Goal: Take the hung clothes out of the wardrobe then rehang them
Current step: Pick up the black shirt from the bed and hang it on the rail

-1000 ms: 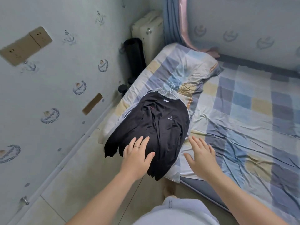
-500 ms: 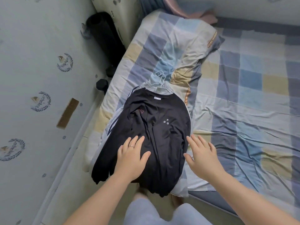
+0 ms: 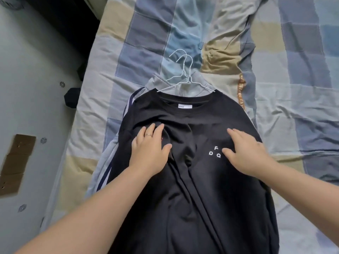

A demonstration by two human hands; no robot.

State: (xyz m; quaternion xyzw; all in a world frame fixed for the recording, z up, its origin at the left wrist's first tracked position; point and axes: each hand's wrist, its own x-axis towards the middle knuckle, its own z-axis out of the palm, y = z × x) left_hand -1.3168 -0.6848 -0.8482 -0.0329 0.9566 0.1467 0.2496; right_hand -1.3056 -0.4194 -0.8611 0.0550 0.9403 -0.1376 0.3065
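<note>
- The black shirt [image 3: 192, 189] is laid front up on the checked bedsheet [image 3: 293, 92], with its collar pointed away, beyond the fingertips of both hands.
- The left hand [image 3: 148, 151] is laid palm-down on one side of the shirt's chest. Its fingers are held straight and slightly spread, with the thumb out to the side, and nothing is pinched. A ring [image 3: 148, 135] is worn on one of these fingers.
- The right hand [image 3: 245, 153] is laid palm-down on the other side of the chest. Its fingers are held straight and close together, with the thumb set apart, and no cloth is gripped.
- White letters [image 3: 214, 153] are printed on the shirt just beside the right thumb, between the two hands.
- Loose folds of cloth are gathered between the two thumbs.
- A white label [image 3: 185, 106] is seen inside the collar, beyond the fingertips.
- Two wire hangers [image 3: 185, 74] are seen farther beyond the fingertips. Their hooks lie on the sheet and their arms are tucked into the collar.
- A grey garment with dark stripes [image 3: 110, 162] is seen beneath the shirt, showing on the outer side of the left fingers.
- A pale wall [image 3: 27, 88] is seen well apart on that same side.
</note>
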